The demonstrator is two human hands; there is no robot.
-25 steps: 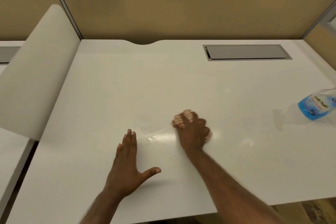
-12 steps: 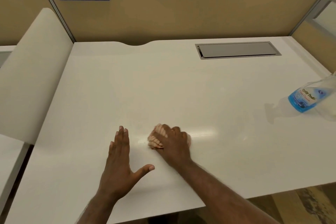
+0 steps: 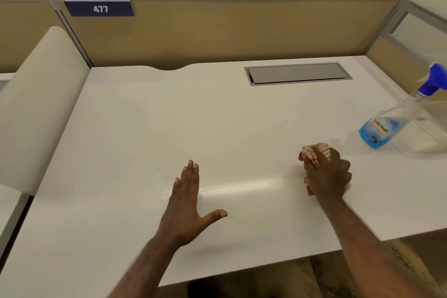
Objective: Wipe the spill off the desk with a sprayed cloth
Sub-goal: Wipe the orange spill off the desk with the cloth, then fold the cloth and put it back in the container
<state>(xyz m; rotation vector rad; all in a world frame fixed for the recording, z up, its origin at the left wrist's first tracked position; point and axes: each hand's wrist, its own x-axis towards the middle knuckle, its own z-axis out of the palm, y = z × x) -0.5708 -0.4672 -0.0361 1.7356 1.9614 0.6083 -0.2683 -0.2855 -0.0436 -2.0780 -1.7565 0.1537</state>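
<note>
Right hand (image 3: 326, 176) pressed down on the white table (image 3: 145, 128), to the right of centre and near the front edge. Grip closed around a bunched cloth (image 3: 315, 150), pale with red stripes. Most of the cloth buried under palm and fingers; one striped fold poking out past the knuckles on the far side, a smaller red edge peeking out at the left of the hand, down against the table. Cloth touching the surface beneath the grip, not lifted.

Left hand (image 3: 186, 203) flat on the table, well apart from the right, holding nothing: fingers together and pointing away, thumb spread wide to the right.

Between the two hands, a faint glossy streak (image 3: 242, 185) across the surface, running from beside the left fingers towards the cloth. Hard to tell whether wet film or only reflected light.

Spray bottle (image 3: 396, 118) near the right edge, clear body, blue label, blue trigger head, leaning rightwards in the wide-angle view. Just beyond the cloth and to its right, apart from the hand, not touching.

Further back, a grey cable hatch (image 3: 298, 74) sunk into the table. Behind that, a tan partition (image 3: 217, 31) with a dark number plate (image 3: 100, 8) reading 477.
</note>
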